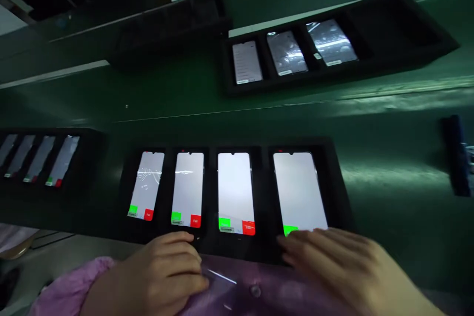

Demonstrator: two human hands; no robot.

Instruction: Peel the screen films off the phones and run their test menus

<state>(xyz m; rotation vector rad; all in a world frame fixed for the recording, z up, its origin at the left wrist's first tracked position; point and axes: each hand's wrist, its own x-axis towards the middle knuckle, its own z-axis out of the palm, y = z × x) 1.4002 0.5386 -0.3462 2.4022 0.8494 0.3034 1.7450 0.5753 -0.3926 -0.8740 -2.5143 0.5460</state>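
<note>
Four lit phones lie screen up in the near tray. Your right hand is over the near end of the rightmost phone, fingers stretched side by side; whether they touch the glass or hold anything beneath cannot be told. Your left hand is curled at the tray's near edge, beside a clear film; whether thumb and fingers are clamped on it is hidden.

To handle that screen well, you would probably do best with one light fingertip, the others lifted, since a green patch and a red patch sit close together on the phone beside it. The film is best kept clear of the glass.

Your right hand hides the rightmost phone's near right corner, and blur softens your fingers. "Fail" reads on some red patches; the green lettering is too faint. At far left, another tray is cut off, as is a dark blue thing at right.
</note>
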